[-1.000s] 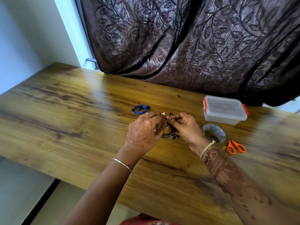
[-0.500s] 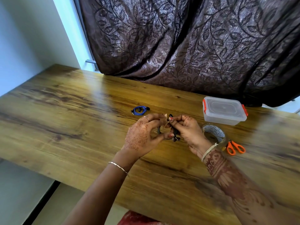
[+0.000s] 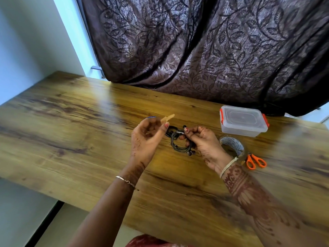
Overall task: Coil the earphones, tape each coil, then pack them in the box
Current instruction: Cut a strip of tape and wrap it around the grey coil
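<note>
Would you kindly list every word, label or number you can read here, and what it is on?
No text can be read.
Tape roll: faint marks inside its core, perhaps print, too blurred to read.
Box: no lettering visible on its lid.

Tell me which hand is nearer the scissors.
Right. The right hand sits just left of the scissors, past the tape roll; the left hand is farther left, beyond the black coil.
</note>
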